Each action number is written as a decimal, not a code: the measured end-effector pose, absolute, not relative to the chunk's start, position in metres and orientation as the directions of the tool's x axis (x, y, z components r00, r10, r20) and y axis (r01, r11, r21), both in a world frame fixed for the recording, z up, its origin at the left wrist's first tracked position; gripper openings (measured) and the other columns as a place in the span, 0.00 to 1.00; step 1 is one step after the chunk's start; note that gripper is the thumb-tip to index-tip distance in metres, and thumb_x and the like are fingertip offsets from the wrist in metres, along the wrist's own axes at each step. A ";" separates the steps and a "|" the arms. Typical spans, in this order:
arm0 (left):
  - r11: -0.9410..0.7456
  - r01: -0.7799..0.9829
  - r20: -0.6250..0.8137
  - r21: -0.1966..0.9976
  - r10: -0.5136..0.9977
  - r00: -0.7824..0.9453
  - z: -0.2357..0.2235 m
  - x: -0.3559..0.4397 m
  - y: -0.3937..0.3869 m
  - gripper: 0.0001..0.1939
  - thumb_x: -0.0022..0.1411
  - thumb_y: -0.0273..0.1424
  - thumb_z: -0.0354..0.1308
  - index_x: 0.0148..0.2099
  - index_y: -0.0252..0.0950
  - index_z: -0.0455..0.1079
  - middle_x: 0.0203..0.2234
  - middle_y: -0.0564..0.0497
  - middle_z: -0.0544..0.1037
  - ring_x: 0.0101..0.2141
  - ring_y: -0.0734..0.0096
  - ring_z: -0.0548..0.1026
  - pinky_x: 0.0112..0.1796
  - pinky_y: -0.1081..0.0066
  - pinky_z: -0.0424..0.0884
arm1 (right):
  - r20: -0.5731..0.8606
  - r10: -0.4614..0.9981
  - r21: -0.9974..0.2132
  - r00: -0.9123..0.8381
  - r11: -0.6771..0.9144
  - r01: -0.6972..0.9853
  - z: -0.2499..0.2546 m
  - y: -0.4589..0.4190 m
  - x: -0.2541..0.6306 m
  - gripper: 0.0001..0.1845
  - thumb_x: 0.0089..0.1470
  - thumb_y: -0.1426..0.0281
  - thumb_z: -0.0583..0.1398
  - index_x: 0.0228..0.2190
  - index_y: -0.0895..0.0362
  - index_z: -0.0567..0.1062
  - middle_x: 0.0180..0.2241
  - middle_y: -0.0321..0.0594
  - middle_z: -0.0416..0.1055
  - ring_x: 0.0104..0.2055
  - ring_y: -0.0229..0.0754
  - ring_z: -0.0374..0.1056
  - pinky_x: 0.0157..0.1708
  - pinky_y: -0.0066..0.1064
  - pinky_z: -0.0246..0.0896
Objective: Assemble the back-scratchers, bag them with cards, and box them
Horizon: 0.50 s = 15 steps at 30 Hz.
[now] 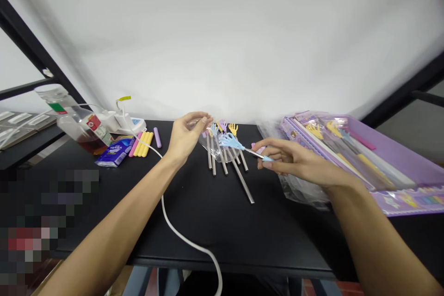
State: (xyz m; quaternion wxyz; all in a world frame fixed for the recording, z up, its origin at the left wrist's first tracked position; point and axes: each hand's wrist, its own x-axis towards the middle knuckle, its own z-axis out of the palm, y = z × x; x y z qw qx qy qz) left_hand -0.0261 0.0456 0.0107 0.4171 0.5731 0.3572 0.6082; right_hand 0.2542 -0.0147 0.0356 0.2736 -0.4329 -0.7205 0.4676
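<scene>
My right hand grips a back scratcher by its handle end; it has a light blue hand-shaped head and a metal rod. The head points left, toward a clear plastic bag. My left hand pinches the edge of that bag between thumb and fingers. Under and behind the bag lie several metal rods, some ending in small hand-shaped heads in blue, purple and yellow. Whether the blue head is inside the bag or in front of it, I cannot tell.
A purple box with bagged back scratchers stands at right beside crumpled plastic. At left are yellow, pink and purple tubes, a blue tissue pack, a bottle and a power strip. A white cable crosses the black table.
</scene>
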 end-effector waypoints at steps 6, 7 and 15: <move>-0.460 -0.131 0.471 0.878 0.880 0.064 0.014 -0.025 0.042 0.32 0.49 0.29 0.73 0.55 0.43 0.65 0.66 0.44 0.61 0.52 0.51 0.78 0.49 0.54 0.80 | -0.030 0.897 -0.898 -0.441 0.169 0.406 0.043 -0.013 0.264 0.19 0.58 0.58 0.64 0.47 0.53 0.78 0.41 0.45 0.80 0.27 0.36 0.70 0.27 0.30 0.65; -0.464 -0.132 0.474 0.876 0.879 0.056 0.014 -0.025 0.042 0.34 0.48 0.29 0.73 0.55 0.44 0.63 0.65 0.44 0.62 0.50 0.52 0.79 0.50 0.53 0.80 | -0.023 0.910 -0.890 -0.415 0.170 0.424 0.043 -0.013 0.266 0.19 0.58 0.57 0.64 0.47 0.53 0.78 0.40 0.44 0.80 0.25 0.35 0.70 0.25 0.30 0.64; -0.458 -0.093 0.458 0.884 0.889 -0.024 0.015 -0.022 0.038 0.35 0.50 0.30 0.73 0.56 0.45 0.61 0.62 0.44 0.68 0.42 0.58 0.83 0.49 0.56 0.80 | -0.073 0.919 -0.816 -0.388 0.169 0.552 0.038 -0.008 0.282 0.22 0.58 0.56 0.63 0.52 0.50 0.79 0.34 0.40 0.81 0.19 0.33 0.64 0.19 0.28 0.61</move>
